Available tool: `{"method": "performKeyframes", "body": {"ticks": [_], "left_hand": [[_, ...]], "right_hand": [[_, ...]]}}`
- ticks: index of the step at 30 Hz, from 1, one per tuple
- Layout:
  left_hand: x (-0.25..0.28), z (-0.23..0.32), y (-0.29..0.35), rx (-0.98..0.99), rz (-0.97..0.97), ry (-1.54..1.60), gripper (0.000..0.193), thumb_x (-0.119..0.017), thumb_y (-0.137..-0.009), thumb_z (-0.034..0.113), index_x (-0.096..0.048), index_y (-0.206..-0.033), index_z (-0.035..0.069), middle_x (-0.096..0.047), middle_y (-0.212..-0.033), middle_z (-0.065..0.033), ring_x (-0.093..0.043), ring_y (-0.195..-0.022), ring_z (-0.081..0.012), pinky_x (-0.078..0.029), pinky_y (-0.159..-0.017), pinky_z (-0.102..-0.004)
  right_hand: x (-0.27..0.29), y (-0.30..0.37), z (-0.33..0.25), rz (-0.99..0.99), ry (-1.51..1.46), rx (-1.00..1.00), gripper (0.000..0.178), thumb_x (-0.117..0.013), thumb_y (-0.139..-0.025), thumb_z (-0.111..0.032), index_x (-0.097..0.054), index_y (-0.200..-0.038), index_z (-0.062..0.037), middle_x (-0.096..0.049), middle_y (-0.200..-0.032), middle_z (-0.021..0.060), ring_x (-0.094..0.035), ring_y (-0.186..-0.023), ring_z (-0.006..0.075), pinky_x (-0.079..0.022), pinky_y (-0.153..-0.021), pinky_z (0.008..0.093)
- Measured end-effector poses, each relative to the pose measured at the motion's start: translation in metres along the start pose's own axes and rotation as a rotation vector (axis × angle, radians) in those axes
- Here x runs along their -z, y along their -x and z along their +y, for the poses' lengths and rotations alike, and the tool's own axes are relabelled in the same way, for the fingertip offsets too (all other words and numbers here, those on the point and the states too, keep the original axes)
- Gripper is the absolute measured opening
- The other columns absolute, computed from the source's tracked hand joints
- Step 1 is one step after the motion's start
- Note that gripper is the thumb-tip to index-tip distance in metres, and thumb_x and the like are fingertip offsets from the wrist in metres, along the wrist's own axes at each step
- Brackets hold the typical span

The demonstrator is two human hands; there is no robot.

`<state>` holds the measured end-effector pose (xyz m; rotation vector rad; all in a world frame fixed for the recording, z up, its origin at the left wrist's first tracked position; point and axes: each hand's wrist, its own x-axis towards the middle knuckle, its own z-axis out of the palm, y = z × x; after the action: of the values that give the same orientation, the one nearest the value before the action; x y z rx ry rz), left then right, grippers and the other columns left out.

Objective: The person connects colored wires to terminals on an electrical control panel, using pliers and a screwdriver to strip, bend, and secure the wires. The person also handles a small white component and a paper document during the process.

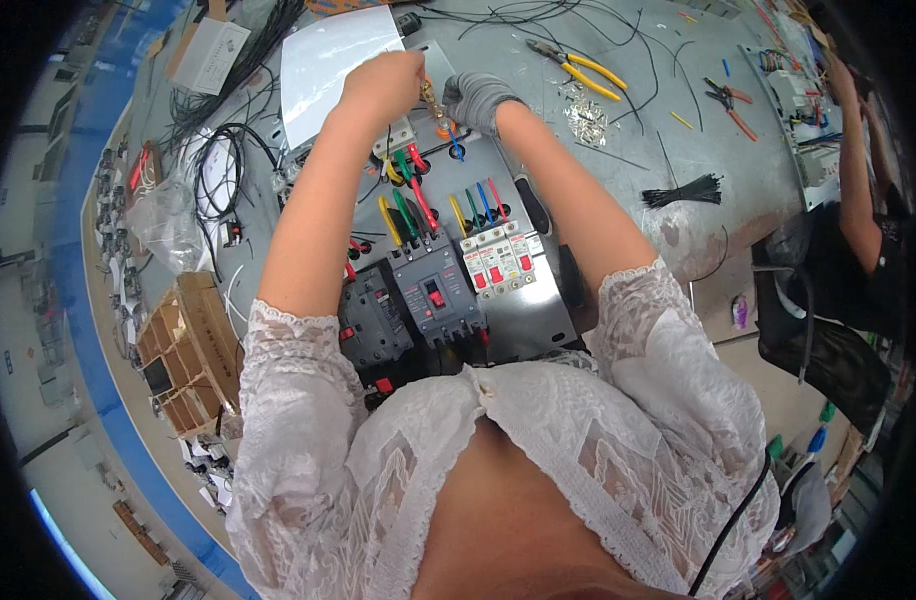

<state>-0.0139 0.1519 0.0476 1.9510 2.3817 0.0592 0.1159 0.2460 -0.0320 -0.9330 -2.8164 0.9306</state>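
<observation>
My bare left hand [378, 92] is closed at the far end of a metal panel, its fingertips hidden behind the knuckles. Beside it, my right hand [481, 101], in a grey glove, has its fingers curled. Between the two hands stands a brass-coloured terminal strip [430, 100] with screws. What either hand pinches is hidden. Nearer me sit a dark grey circuit breaker [437, 284] with a red toggle, a row of small white breakers [498, 262] with red switches, and another dark device [370, 318]. Yellow, green, red and blue wires run through holes in the panel.
Yellow-handled pliers [588, 76], loose metal terminals [586, 118], orange-handled cutters [730, 108] and black cable ties [683, 191] lie on the table to the right. A divided wooden box [186, 350] and black cables [226, 172] are leftward. Another person's arm [856, 170] is at the right.
</observation>
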Motion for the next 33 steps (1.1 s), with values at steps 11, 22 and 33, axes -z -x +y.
{"method": "performKeyframes", "body": {"ticks": [11, 22, 33], "left_hand": [[-0.027, 0.016, 0.017, -0.064, -0.039, -0.394, 0.016, -0.068, -0.078, 0.025, -0.072, -0.085, 0.011, -0.067, -0.089, -0.0021, -0.056, -0.101, -0.0227, -0.041, -0.082, -0.0385], [-0.031, 0.027, 0.028, -0.099, 0.071, -0.461, 0.014, -0.064, -0.076, 0.016, -0.072, -0.084, 0.008, -0.065, -0.091, -0.0046, -0.055, -0.098, -0.0236, -0.039, -0.083, -0.039], [-0.005, 0.029, 0.038, -0.202, 0.077, -0.462, 0.018, -0.058, -0.078, 0.015, -0.073, -0.086, 0.008, -0.061, -0.1, -0.0071, -0.05, -0.104, -0.0222, -0.036, -0.089, -0.0384]], "right_hand": [[-0.006, -0.004, 0.009, -0.024, -0.208, 0.127, 0.03, -0.065, -0.079, -0.022, -0.068, -0.105, -0.0074, -0.068, -0.091, 0.0177, -0.066, -0.082, 0.0293, -0.051, -0.077, 0.0368], [-0.006, 0.001, 0.006, 0.015, -0.093, 0.188, 0.023, -0.062, -0.081, -0.015, -0.066, -0.101, -0.0037, -0.068, -0.088, 0.0176, -0.066, -0.08, 0.0281, -0.051, -0.076, 0.0368], [-0.009, 0.005, 0.008, 0.026, -0.286, 0.113, 0.019, -0.062, -0.083, -0.011, -0.065, -0.099, -0.0016, -0.067, -0.081, 0.0148, -0.065, -0.068, 0.0226, -0.053, -0.066, 0.0344]]}}
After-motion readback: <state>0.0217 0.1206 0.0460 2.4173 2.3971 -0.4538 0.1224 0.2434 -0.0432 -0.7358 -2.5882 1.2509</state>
